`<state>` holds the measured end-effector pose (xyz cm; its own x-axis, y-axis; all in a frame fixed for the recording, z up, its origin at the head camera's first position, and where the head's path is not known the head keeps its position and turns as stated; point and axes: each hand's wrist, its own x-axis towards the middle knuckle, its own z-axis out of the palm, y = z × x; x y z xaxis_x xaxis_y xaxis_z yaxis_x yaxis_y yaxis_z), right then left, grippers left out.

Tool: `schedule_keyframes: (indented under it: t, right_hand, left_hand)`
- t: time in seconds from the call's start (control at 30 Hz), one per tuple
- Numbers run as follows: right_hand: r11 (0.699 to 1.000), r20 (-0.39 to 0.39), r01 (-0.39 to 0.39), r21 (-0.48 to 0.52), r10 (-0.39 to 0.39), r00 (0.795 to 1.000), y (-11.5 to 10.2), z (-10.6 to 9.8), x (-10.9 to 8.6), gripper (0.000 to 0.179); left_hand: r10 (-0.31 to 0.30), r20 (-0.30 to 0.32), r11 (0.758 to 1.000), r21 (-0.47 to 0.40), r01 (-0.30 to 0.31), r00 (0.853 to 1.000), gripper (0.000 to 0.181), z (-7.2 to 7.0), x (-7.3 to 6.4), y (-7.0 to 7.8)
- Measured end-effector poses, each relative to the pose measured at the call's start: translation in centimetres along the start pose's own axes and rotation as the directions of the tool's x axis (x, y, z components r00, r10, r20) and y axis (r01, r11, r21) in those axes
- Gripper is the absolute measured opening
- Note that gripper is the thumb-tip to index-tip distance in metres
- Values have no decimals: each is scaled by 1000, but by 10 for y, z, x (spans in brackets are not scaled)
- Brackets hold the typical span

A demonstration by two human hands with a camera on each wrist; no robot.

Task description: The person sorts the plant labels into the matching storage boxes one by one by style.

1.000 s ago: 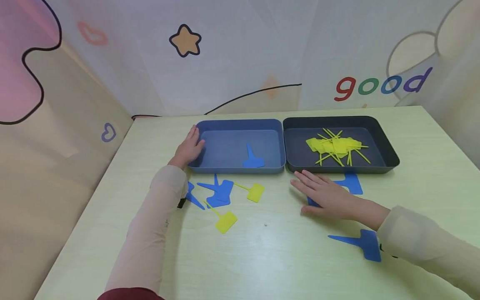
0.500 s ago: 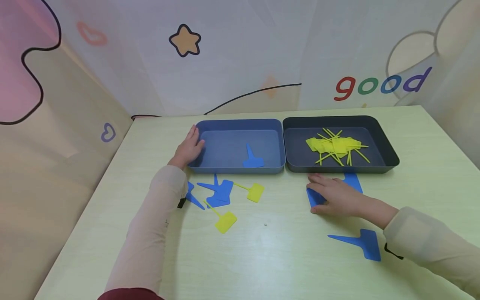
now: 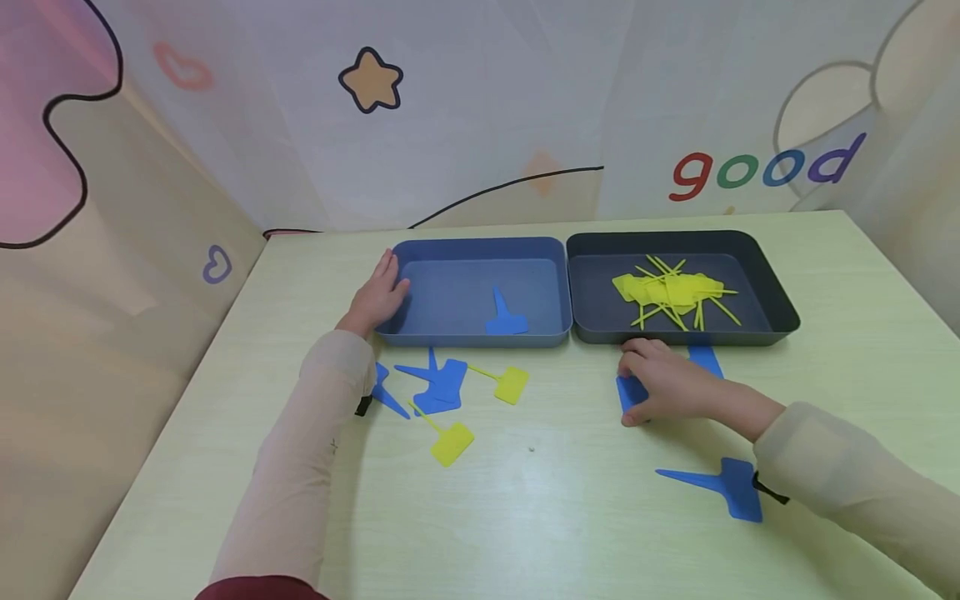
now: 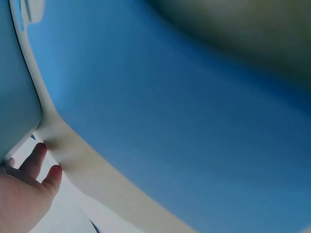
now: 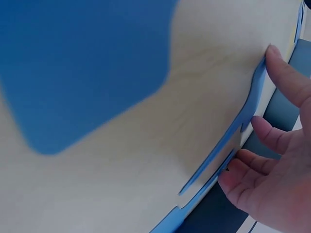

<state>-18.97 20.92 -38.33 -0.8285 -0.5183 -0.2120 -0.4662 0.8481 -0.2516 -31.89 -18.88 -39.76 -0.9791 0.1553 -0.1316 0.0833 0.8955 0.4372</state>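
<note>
My left hand [image 3: 373, 296] rests along the left wall of the blue tray [image 3: 480, 340], fingers stretched out. Inside that tray lies a blue T-shaped plant label [image 3: 507, 322]. In front of the black tray [image 3: 682, 338], my right hand [image 3: 671, 387] has its thumb and curled fingers at opposite edges of a blue plant label [image 3: 630, 393], which it partly covers. The right wrist view shows this label [image 5: 250, 104] flat on the table between thumb and fingertips. Another blue label [image 3: 705, 360] lies just behind the hand, against the tray front.
Yellow plant labels [image 3: 675, 292] are heaped in the black tray. Several blue labels [image 3: 442, 387] and two yellow ones, one nearer [image 3: 452, 444] and one farther [image 3: 512, 386], lie before the blue tray. A lone blue label [image 3: 738, 487] lies beside the right sleeve.
My right hand has moved a little rightward onto the blue label and its fingers have drawn in from straight to curled. The left hand stays on the blue tray.
</note>
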Motion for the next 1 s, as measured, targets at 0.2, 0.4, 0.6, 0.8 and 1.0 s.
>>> schedule_keyframes:
  t: [0.2,0.4,0.6,0.8,1.0]
  right_hand:
    - [999,-19,-14,-52,13,1000,0,-2,3,59]
    - [999,66,-52,2,51,997,-2,-7,6,65]
    - [994,110,-67,87,57,992,-2,-7,8,60]
    - [972,84,-29,234,9,996,-1,-14,8,26]
    - [935,121,-11,355,-34,992,1,-30,7,11]
  left_hand:
    - [-6,3,1000,-5,6,1000,60,1,1,-1]
    - [-1,-3,1000,4,1,1000,60,1,1,-1]
    - [-7,-1,1000,-1,7,1000,61,0,1,-2]
    - [-4,-1,1000,4,4,1000,61,1,2,-3]
    - [-1,-5,1000,-2,1,1000,60,1,1,-2]
